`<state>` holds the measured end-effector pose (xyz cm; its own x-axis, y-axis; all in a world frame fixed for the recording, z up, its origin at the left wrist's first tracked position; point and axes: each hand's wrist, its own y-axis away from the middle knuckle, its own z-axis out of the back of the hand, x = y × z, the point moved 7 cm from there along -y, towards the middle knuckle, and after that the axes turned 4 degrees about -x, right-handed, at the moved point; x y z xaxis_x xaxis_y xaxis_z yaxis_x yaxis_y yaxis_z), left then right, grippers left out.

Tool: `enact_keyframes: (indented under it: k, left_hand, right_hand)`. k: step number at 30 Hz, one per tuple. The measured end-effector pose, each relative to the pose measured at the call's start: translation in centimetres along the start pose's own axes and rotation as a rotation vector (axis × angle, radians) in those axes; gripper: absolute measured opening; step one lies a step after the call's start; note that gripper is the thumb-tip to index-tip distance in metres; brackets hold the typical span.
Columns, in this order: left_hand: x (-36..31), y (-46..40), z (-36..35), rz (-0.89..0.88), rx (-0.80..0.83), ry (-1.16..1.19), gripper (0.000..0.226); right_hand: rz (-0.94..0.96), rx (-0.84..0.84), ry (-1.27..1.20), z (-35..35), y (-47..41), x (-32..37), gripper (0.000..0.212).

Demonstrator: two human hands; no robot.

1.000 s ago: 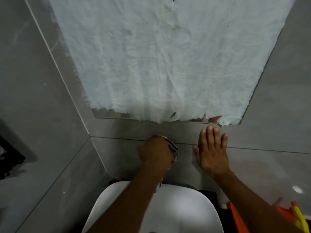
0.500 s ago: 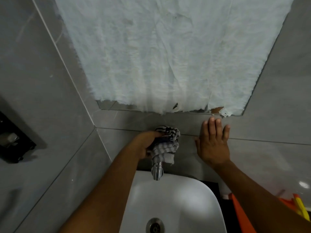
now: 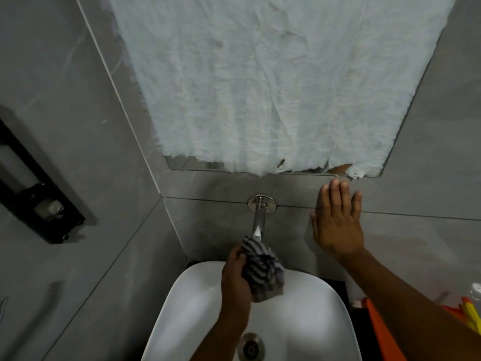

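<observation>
My left hand (image 3: 235, 276) grips a grey striped cloth (image 3: 261, 272), wrapped over the outer end of a chrome wall tap (image 3: 259, 217). The tap's round flange and the upper part of its spout show bare against the wall. The tap's tip is hidden under the cloth. My right hand (image 3: 337, 220) rests flat on the grey wall tile to the right of the tap, fingers straight and pointing up. Below both hands sits a white basin (image 3: 187, 308) with a metal drain (image 3: 251, 347).
A mirror covered with crumpled white paper (image 3: 260, 87) hangs above the tap. A black wall-mounted holder (image 3: 33, 194) is on the left wall. Orange and yellow items (image 3: 466, 316) lie at the lower right beside the basin.
My left hand has slid the cloth from the tap's wall flange down along the spout to its outer end, baring the flange. My right hand stays pressed on the wall.
</observation>
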<state>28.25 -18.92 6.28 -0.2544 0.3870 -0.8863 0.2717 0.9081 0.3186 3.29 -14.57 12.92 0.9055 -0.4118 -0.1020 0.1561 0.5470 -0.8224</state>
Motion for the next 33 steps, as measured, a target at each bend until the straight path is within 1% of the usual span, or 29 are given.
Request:
enact_keyframes:
  k: [1,2,4,5,6,7,8,9,10,11,13,14,15,17,18,19,20,21,23,24,25,26,27,28,29,30,31,32,33]
  left_hand:
    - [0.8,-0.3,-0.1,0.175,0.04,0.171,0.033]
    - [1.7,-0.7,-0.2,0.337,0.065,0.296,0.043]
    - [3.7,-0.6,-0.2,0.63,0.07,0.431,0.055]
    - [4.7,0.0,-0.6,0.785,0.142,0.514,0.061]
    - [4.8,0.7,-0.8,0.83,0.199,0.406,0.066]
    - [4.3,1.0,-0.7,0.802,0.202,0.275,0.066]
    - [3.4,0.8,-0.8,0.71,0.186,0.217,0.06]
    - [2.6,0.1,-0.7,0.561,0.122,0.173,0.049]
    - [1.4,-0.4,-0.1,0.372,0.006,0.039,0.041]
    - [-0.4,-0.2,-0.5,0.17,-0.047,-0.173,0.038]
    - [-3.1,-0.2,-1.9,-0.103,-0.009,-0.495,0.032]
    - [-4.4,-0.4,-3.0,-0.215,0.003,-0.684,0.033]
    - [-5.5,-0.7,-4.1,-0.334,-0.002,-0.896,0.039]
    - [-7.1,-1.9,-7.2,-0.605,-0.049,-1.403,0.054]
    - [-7.2,-2.6,-9.0,-0.695,-0.093,-1.664,0.062]
    - [-7.0,-3.4,-10.6,-0.713,-0.135,-1.891,0.066]
    - [-6.6,-4.1,-12.1,-0.701,-0.151,-2.065,0.065]
    - [-6.2,-4.7,-13.2,-0.647,-0.137,-2.201,0.06]
    - [-5.3,-5.1,-14.0,-0.479,-0.049,-2.302,0.048]
    - [-4.7,-5.6,-13.7,-0.422,0.026,-2.287,0.041]
    - [-5.5,-6.0,-13.1,-0.412,0.036,-2.173,0.036]
    - [-6.6,-6.6,-12.5,-0.382,0.001,-1.992,0.035]
    - [-7.6,-7.0,-11.9,-0.342,0.003,-1.741,0.038]
    - [-7.4,-7.4,-11.8,-0.398,0.061,-1.525,0.039]
    - [-7.4,-8.1,-10.6,-0.312,0.118,-1.181,0.035]
    - [-7.2,-8.6,-9.2,-0.088,0.165,-0.792,0.025]
    - [-6.3,-8.3,-8.3,0.164,0.232,-0.465,0.019]
    - [-5.5,-7.6,-7.9,0.331,0.285,-0.236,0.023]
    - [-5.0,-7.3,-7.7,0.406,0.333,-0.116,0.028]
  right_hand:
    - [-0.012,0.001,-0.001,0.0,-0.1,0.1,0.083]
    - [-0.02,0.001,-0.003,0.0,-0.1,0.2,0.084]
    - [-0.014,-0.005,0.003,0.1,-0.1,0.3,0.084]
    - [-0.007,0.001,0.006,0.2,-0.1,0.3,0.084]
    - [-0.001,0.005,0.01,0.2,-0.1,0.2,0.085]
    - [0.003,0.007,0.013,0.2,-0.1,0.1,0.086]
    - [0.006,0.008,0.018,0.2,-0.1,0.1,0.086]
    - [0.007,0.01,0.024,0.1,-0.1,0.1,0.087]
    - [0.005,0.013,0.028,0.1,-0.1,0.1,0.086]
    - [0.001,0.017,0.025,0.0,-0.1,0.1,0.086]
    - [-0.006,0.02,0.012,-0.1,0.0,0.2,0.085]
    - [-0.008,0.017,0.009,-0.1,0.0,0.2,0.084]
    - [-0.008,0.013,0.007,-0.2,0.0,0.2,0.085]
    - [-0.002,0.01,0.012,-0.3,0.0,0.1,0.085]
    - [0.001,0.009,0.019,-0.4,0.0,0.0,0.084]
    - [0.003,0.008,0.025,-0.4,-0.1,-0.1,0.083]
    - [0.004,0.009,0.024,-0.4,-0.1,-0.1,0.082]
    - [0.006,0.006,0.018,-0.4,0.0,-0.1,0.081]
    - [0.011,-0.003,0.015,-0.4,0.1,-0.1,0.081]
    - [0.009,-0.003,0.015,-0.3,0.1,-0.2,0.081]
    - [0.009,-0.005,0.015,-0.3,0.1,-0.2,0.082]
    - [0.008,-0.006,0.013,-0.2,0.1,-0.2,0.082]
    - [0.005,0.0,0.005,-0.2,0.1,-0.2,0.083]
    - [-0.001,0.016,-0.007,-0.2,0.1,-0.1,0.084]
    - [-0.007,0.035,-0.021,-0.3,0.2,-0.1,0.086]
    - [-0.014,0.052,-0.032,-0.3,0.2,0.0,0.089]
    - [-0.022,0.062,-0.041,-0.3,0.2,0.0,0.09]
    - [-0.03,0.069,-0.046,-0.2,0.1,0.0,0.09]
    - [-0.037,0.074,-0.046,-0.2,0.1,0.0,0.088]
